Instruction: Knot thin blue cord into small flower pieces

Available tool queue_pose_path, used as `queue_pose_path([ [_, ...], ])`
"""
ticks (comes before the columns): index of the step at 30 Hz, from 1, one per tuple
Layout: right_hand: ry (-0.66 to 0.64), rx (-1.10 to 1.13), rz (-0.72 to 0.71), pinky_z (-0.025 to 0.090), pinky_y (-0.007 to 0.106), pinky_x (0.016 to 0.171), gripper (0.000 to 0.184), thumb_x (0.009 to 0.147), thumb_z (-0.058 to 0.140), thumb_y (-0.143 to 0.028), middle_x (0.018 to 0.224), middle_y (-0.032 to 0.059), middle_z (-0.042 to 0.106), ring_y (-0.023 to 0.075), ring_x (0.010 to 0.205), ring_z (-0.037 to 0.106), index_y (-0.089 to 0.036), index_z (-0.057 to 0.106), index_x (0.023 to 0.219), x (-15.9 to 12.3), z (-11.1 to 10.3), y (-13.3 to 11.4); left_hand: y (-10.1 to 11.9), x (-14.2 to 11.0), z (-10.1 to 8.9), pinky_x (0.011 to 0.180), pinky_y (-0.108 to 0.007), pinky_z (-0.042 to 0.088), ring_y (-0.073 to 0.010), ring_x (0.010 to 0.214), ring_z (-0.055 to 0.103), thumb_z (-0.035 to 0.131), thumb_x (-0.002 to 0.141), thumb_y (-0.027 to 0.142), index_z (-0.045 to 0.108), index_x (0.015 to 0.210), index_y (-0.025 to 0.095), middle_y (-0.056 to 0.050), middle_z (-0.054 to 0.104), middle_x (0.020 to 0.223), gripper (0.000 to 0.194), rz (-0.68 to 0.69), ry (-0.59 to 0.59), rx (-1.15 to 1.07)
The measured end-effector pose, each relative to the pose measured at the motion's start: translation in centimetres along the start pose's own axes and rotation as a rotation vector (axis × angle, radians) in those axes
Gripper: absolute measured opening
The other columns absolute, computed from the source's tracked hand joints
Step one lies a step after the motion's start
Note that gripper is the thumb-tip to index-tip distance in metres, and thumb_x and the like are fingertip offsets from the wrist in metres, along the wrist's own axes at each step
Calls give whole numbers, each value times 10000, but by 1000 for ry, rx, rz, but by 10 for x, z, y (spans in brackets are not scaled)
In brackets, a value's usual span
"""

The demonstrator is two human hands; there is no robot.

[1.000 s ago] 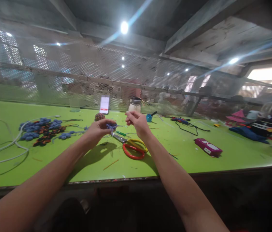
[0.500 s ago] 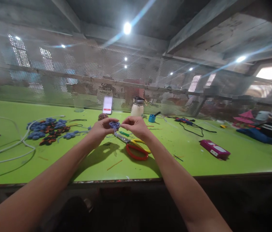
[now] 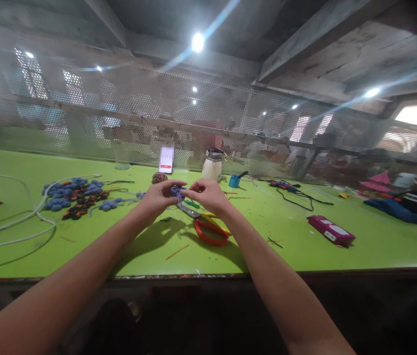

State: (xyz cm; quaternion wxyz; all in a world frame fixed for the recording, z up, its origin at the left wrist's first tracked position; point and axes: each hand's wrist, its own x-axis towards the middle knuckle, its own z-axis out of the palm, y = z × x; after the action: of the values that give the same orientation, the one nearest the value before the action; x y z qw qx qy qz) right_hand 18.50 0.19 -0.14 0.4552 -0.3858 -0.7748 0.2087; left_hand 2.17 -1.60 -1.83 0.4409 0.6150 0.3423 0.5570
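The right hand (image 3: 208, 195) has come in from well apart to meet the left hand (image 3: 159, 198). Nearest on the green table (image 3: 293, 256) lie the scissors (image 3: 193, 213), open end of the handles towards the person. Just beyond, the left thumb and fingers pinch a small purple yarn piece (image 3: 177, 191) above the table; the right fingertips bunch at its side, their grip unclear. Farther back are a yarn ball (image 3: 160, 177), a bottle (image 3: 212, 168) and a phone (image 3: 166, 159).
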Motion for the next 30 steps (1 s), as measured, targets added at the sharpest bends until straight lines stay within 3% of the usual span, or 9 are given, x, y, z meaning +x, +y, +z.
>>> queue_pose_path([
  [5, 7, -45, -70, 338, 232, 543, 61, 653, 676, -172, 608, -12, 513, 87, 570, 429, -126, 641, 635, 0, 1, 2, 1, 0, 0, 638, -264, 445, -127, 647, 576, 753, 535, 130, 670, 898, 148, -16, 662, 714, 373, -9, 10, 4],
  [9, 28, 82, -103, 358, 237, 535, 87, 678, 659, -211, 632, 6, 549, 92, 567, 456, -132, 659, 641, 1, 0, 2, 3, 0, 0, 675, -275, 451, -136, 677, 592, 744, 543, 122, 674, 889, 151, -28, 679, 749, 355, -13, 15, 6],
  [17, 147, 49, -203, 385, 248, 546, 130, 699, 602, -189, 625, 31, 576, 110, 576, 498, -137, 646, 588, -1, 0, -1, 2, 0, 1, 697, -278, 457, -139, 690, 599, 745, 524, 112, 677, 862, 142, -30, 682, 759, 346, -21, -4, 25],
  [24, 32, 57, -17, 321, 224, 466, 276, 687, 662, -381, 509, -5, 520, 86, 490, 430, -131, 633, 574, -1, 3, 0, 1, 0, 0, 641, -275, 454, -145, 664, 592, 744, 531, 155, 676, 886, 141, -27, 667, 729, 361, 24, 29, 96],
  [30, 68, 33, -95, 370, 232, 532, 123, 679, 669, -243, 599, 14, 578, 101, 560, 482, -138, 667, 614, -1, 6, 2, 0, 0, 0, 649, -279, 456, -148, 666, 594, 751, 528, 162, 684, 881, 129, -35, 670, 733, 360, 41, 42, 110],
])
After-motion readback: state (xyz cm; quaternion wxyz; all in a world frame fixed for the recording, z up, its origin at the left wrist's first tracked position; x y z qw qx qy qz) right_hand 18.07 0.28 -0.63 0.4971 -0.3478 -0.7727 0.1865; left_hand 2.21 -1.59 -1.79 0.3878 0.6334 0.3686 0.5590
